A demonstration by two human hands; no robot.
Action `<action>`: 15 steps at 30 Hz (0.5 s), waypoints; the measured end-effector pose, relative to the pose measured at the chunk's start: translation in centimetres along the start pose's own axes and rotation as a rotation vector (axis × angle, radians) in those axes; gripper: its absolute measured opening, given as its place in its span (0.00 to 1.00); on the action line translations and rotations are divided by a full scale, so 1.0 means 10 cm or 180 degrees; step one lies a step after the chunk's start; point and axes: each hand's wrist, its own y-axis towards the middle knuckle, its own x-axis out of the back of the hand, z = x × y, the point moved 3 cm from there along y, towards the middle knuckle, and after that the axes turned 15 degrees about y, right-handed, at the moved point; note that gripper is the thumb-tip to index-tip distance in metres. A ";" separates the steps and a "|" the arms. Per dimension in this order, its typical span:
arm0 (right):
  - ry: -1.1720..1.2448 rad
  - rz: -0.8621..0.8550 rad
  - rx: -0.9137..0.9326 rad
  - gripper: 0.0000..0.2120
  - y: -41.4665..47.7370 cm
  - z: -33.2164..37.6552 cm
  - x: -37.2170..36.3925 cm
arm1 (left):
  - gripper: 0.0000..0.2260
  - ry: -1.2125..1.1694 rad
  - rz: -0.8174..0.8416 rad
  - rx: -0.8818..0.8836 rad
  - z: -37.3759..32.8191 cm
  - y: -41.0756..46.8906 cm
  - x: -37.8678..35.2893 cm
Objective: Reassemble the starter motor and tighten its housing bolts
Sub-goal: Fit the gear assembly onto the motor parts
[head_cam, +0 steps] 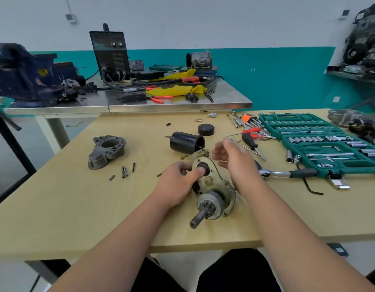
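Head view: the starter motor (212, 202) lies at the centre of the frame on the yellow tabletop (56, 207), its pinion shaft (198, 220) pointing toward the lower edge of the picture and its flat tan plate (207, 181) running up and away. The left hand (178, 180) sits at the left side of that plate, fingers curled round the dark round part at its upper end, the thumb pressed on the part's face. The right hand (235, 157) is just to the right of the plate's upper end, palm turned inward, fingers loosely spread and holding nothing; whether it brushes the plate cannot be told.

Just above the two hands a black cylindrical housing (185, 142) lies on its side, open end toward the right, and a black cap (206, 129) stands a little further up. Well to the left of the left hand rests the grey nose housing (107, 150), with several loose bolts (124, 171) below it. To the right of the right hand lie a black-handled screwdriver (250, 142), a ratchet (287, 173) and an open green socket case (329, 144).
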 end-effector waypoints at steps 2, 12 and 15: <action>-0.0411 0.0318 0.0150 0.17 -0.28 0.11 0.07 | 0.13 0.0011 -0.0096 0.0101 0.03 -0.01 -0.02; -0.1703 0.1239 0.0617 0.14 -0.33 -0.01 0.03 | 0.16 0.0162 -0.0506 0.0338 0.02 -0.17 0.05; -0.2363 0.1551 0.0501 0.16 -0.13 0.02 0.08 | 0.12 -0.0477 -0.0408 0.0664 0.03 -0.24 0.11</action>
